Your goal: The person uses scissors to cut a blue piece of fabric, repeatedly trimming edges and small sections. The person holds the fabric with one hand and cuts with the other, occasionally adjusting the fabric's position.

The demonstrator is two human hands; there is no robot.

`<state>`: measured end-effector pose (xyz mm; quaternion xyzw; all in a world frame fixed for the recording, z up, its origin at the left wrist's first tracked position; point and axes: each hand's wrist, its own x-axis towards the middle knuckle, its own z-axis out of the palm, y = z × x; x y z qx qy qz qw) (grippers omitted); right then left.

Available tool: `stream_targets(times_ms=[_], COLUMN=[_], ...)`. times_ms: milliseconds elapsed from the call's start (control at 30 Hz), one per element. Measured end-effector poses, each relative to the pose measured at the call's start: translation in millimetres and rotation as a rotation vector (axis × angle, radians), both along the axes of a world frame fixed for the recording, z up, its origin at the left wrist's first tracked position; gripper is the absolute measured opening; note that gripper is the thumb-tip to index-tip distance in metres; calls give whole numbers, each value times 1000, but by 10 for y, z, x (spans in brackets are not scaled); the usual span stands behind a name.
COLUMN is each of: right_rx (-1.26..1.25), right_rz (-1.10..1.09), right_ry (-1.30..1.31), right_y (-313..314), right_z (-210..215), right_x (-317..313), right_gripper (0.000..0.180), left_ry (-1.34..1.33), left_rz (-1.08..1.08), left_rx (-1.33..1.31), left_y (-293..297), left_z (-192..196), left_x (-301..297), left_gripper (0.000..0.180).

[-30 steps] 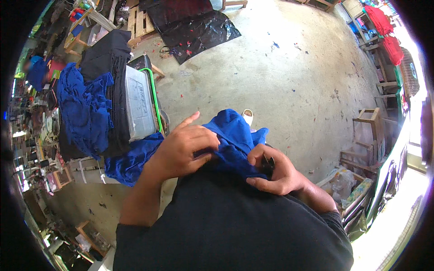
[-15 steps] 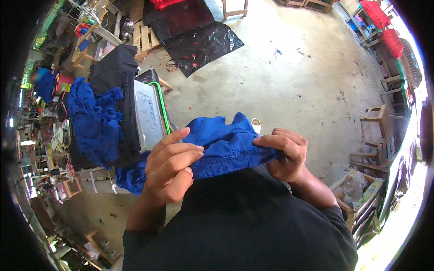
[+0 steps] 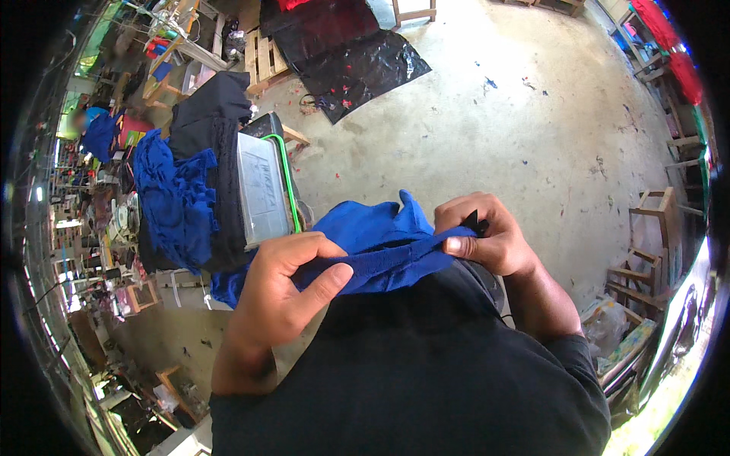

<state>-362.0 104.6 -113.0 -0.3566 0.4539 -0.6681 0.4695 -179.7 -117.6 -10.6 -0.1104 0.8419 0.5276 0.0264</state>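
A blue garment (image 3: 380, 228) of soft cloth with a ribbed band (image 3: 372, 264) is stretched between my two hands in front of my chest. My left hand (image 3: 285, 285) is closed on the band's left part, thumb on the near side and fingers behind the cloth. At the other end my right hand (image 3: 490, 235) pinches the band between thumb and fingers. A small black pointed piece (image 3: 477, 223) sticks up between the right fingers; its kind I cannot make out. Some of the blue cloth hangs down to the left, behind my left wrist.
To the left, a pile of blue cloth pieces (image 3: 175, 205) lies on black cloth (image 3: 201, 114), beside a clear plastic box (image 3: 262, 190) with a green handle (image 3: 287, 182). Black plastic sheeting (image 3: 357, 68) covers floor ahead. Wooden stools (image 3: 658, 220) stand right; a person (image 3: 99, 133) is far left.
The ribbed band has turned upward and faces me more. My left fingers have gone behind the cloth, my right thumb now lies over the band, and the black piece has come into sight.
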Motion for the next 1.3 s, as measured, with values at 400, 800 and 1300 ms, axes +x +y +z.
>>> stream_targets(times_ms=[400, 800, 1300], right_rx=[4, -71, -329], right_rz=[151, 261, -242], right_ry=[-332, 47, 185], right_y=[391, 451, 717], right_z=[-6, 141, 68], right_x=[-666, -1105, -1093], right_gripper=[22, 15, 39], left_ry=[-258, -142, -71], left_rz=[244, 343, 587], left_rx=[270, 140, 447], left_y=[884, 1455, 1626], left_z=[119, 78, 77], left_x=[-672, -962, -955], left_gripper=[19, 19, 16])
